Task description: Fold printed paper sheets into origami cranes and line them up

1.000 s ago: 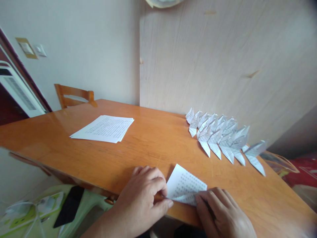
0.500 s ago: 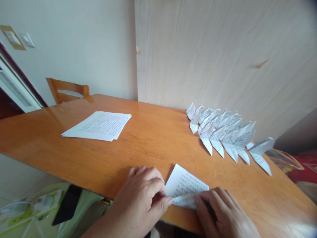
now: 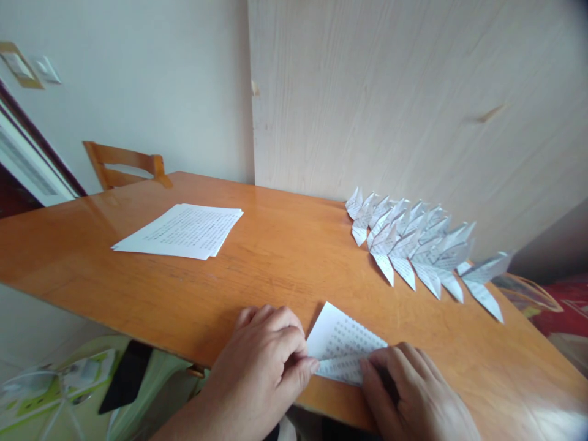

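Observation:
A folded sheet of printed paper [image 3: 342,343] lies near the front edge of the orange wooden table [image 3: 275,263]. My left hand [image 3: 264,364] pinches its left corner between thumb and curled fingers. My right hand [image 3: 413,395] presses down on the sheet's right lower edge with bent fingers. Behind them, to the right, a row of several folded paper cranes [image 3: 416,245] lies on the table along the wall panel.
A stack of printed sheets [image 3: 184,229] lies at the left middle of the table. A wooden chair [image 3: 124,162] stands behind the far left corner. A pale wood panel [image 3: 390,104] rises behind the table. A green stool and a dark phone [image 3: 124,383] sit below the table's front edge.
Both hands stay on the folded sheet, the left thumb sliding slightly along its lower edge. The view has shifted a little to the right and down.

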Demonstrator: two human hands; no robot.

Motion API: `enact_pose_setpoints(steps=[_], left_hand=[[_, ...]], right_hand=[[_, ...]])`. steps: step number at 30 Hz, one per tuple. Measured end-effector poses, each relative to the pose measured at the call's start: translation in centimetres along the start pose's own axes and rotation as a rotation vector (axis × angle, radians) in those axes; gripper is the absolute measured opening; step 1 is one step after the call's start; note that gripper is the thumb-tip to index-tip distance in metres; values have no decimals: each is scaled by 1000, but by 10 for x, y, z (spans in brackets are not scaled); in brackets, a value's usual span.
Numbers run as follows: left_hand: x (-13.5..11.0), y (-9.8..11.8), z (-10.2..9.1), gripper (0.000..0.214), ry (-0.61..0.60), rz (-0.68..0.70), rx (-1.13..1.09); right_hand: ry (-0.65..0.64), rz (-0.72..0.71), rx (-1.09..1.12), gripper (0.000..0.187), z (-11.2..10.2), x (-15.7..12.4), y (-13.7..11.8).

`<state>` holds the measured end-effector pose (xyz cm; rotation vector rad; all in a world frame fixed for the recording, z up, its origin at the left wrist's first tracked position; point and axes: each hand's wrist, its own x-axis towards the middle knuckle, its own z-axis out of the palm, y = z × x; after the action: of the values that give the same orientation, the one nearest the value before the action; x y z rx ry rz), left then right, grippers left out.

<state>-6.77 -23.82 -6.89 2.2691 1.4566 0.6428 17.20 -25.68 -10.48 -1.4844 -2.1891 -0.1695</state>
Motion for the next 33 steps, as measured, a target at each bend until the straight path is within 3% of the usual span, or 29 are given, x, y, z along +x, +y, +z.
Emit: enact_pose_setpoints(steps=[20, 33], left_hand=[[0, 2, 1, 15, -6, -8, 46], [-4, 2, -4, 13, 2, 29, -15]], right_hand=[[30, 54, -17, 20, -2, 2, -4], [-3, -13, 19, 22, -6, 2, -4]])
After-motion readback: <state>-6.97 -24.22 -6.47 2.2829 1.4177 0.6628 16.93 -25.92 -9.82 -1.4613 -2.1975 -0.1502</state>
